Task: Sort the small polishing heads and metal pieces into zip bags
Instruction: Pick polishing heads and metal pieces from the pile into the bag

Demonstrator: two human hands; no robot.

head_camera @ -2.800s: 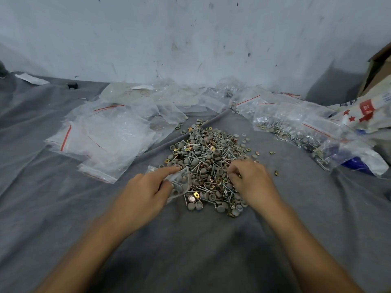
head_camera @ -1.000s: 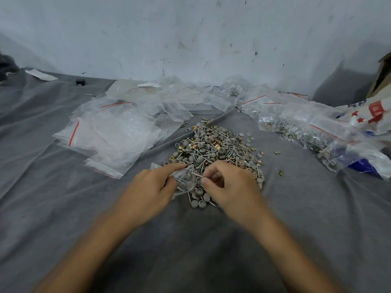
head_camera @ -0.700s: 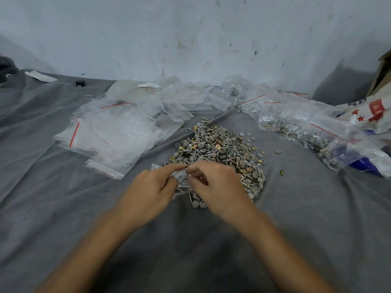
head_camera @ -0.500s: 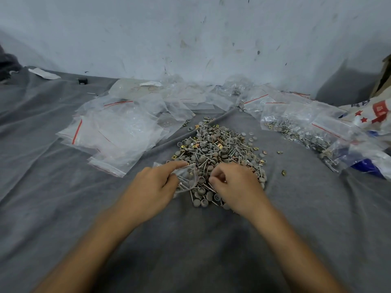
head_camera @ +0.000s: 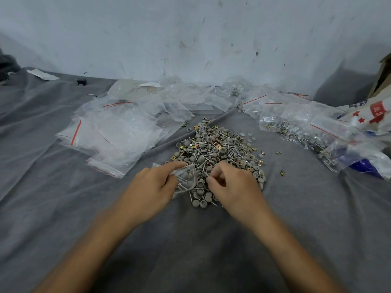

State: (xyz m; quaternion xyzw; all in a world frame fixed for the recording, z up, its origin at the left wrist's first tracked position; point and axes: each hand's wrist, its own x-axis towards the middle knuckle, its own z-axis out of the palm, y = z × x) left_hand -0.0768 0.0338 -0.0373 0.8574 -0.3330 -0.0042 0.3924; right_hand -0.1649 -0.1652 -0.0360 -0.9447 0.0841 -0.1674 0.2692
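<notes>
Two hands in shot. Layout, big to small? —Kai

Grey cloth under everything. Loose pile of polishing heads and metal pieces mid-cloth, that's my datum. Empty zip bags stacked left of the pile, filled bags right of it. —Ren

Hands? —Kai

Both at the pile's near edge. Left hand at the near-left corner, thumb and forefinger pinching the small zip bag; some heads and pins already inside. Right hand near-right, fingers curled, tips bunched on the pile. Can't tell if a piece is between them. —Ren

What does the next move hinge on? —Kai

My read: bag mouth looks turned right and sits just left of the right hand's fingertips. Right hand is the one nearer the loose pieces. So a short leftward carry. Pins lie every which way, so a shank likely needs lining up with the mouth. —Ren
</notes>
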